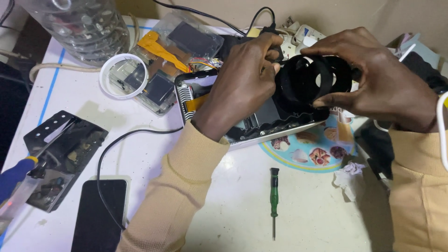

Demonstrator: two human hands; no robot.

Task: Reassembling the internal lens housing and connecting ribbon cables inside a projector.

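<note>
A green screwdriver (274, 196) and a dark phone (99, 215) lie nearest me on the white surface (233, 210). Above them, my left hand (242, 84) and right hand (373, 79) both grip a black ring-shaped part (308, 84), held over an opened device (261, 121) lying flat.

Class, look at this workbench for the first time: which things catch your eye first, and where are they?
At centre top, the left hand and right hand hold a black ring over an opened device. A green screwdriver lies on the table below; a dark phone lies bottom left.
</note>
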